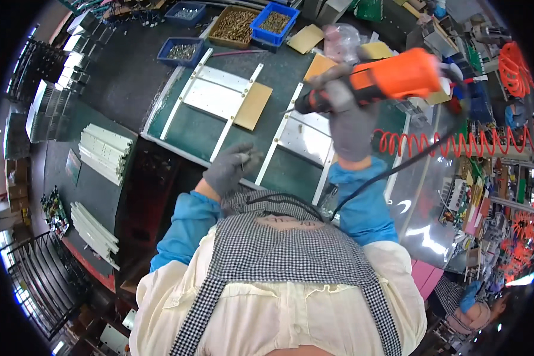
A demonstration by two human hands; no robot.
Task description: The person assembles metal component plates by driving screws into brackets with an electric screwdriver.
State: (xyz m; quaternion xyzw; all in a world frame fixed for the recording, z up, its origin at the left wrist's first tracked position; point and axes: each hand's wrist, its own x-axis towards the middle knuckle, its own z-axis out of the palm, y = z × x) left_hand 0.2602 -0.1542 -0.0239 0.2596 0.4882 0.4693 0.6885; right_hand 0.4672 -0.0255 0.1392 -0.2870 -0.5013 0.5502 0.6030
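Observation:
My right hand point(351, 121), in a grey glove, is wrapped round an orange and black power screwdriver point(397, 74), held above the bench with its tip pointing left. Beneath the tool lies a frame of white rails with a silver plate point(305, 141), partly hidden by my right hand and arm. My left hand point(226, 171), also gloved, is close to the near end of the other frame's rail. Its fingers are pinched together, with a small shiny bit at the tips that I cannot make out. That other frame point(213, 95) lies further left, a tan board point(254, 107) under its right rail.
Blue bins of small metal parts point(183, 52) and a brown bin of brass-coloured parts point(234, 26) stand at the far edge. White rails point(104, 153) are stacked on a left table. A black cord and a red coiled hose point(451, 144) run at right. Another person point(469, 311) is at lower right.

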